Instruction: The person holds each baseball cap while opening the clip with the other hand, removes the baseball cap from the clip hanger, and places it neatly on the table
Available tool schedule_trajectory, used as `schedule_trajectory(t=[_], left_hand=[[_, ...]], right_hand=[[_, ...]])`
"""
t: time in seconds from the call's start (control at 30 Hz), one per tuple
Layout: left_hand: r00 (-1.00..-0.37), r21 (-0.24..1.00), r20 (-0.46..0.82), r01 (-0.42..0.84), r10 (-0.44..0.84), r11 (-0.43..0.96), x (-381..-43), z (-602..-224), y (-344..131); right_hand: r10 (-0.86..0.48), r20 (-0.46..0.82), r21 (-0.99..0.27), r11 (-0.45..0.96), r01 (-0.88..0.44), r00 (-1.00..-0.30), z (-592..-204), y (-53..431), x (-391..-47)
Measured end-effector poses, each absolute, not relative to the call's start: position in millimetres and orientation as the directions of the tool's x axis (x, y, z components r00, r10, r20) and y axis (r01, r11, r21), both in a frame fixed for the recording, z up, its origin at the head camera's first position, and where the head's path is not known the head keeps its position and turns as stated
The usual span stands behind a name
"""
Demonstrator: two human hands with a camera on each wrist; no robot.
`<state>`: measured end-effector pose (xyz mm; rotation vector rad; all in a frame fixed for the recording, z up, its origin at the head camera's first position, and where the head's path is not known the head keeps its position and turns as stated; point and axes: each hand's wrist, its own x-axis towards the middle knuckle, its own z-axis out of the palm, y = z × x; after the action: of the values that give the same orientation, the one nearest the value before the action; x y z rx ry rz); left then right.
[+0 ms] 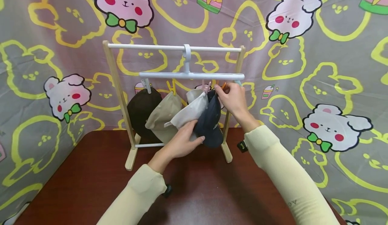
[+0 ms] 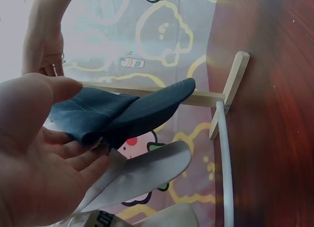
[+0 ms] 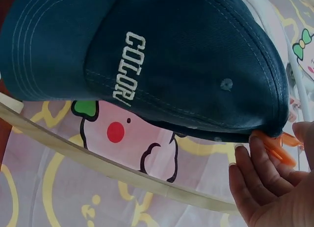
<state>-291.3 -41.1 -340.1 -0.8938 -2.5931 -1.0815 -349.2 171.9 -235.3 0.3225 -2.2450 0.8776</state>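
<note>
A navy cap point(image 3: 181, 65) with white lettering hangs by its top edge at the right end of a white hanger bar point(image 1: 191, 75). My right hand point(image 1: 233, 97) pinches the orange clothespin point(image 3: 279, 148) at that edge. Lower down, my left hand point(image 2: 54, 153) holds the navy cap's side, thumb on one side and fingers on the other. Left of it hang a white cap point(image 1: 192, 108), a beige cap point(image 1: 165, 115) and a dark brown cap point(image 1: 142, 112). A pink clothespin point(image 1: 206, 87), a yellow clothespin point(image 1: 171, 87) and a grey clothespin point(image 1: 147, 85) stand at their tops.
The hanger hooks over the white top rail point(image 1: 145, 46) of a wooden-legged rack point(image 1: 116, 83). The rack stands on a dark red-brown table point(image 1: 200, 191). Behind it hangs a cartoon-patterned curtain point(image 1: 206, 29). A low white crossbar point(image 1: 150, 145) joins the rack's feet.
</note>
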Motion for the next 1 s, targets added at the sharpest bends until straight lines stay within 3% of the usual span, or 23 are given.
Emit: schedule_trajectory(t=[0.3,0.57,1.0], left_hand=[[-0.796,0.622,0.451,0.604,0.404,0.498,-297,-345,-26],[-0.780,0.631,0.545,0.623,0.307,0.462,-300,-348,-23],[-0.744,0.600,0.576,0.666,0.337,0.444,-302,-348,-28]], right_hand=[[0.085,0.719,-0.497,0.757,-0.424,-0.690,-235,169,-351],[0.058,0.754,-0.439,0.785,-0.436,-0.654,-235,167,-351],[0.118,0.761,-0.424,0.835,-0.351,-0.638,-229,163,-351]])
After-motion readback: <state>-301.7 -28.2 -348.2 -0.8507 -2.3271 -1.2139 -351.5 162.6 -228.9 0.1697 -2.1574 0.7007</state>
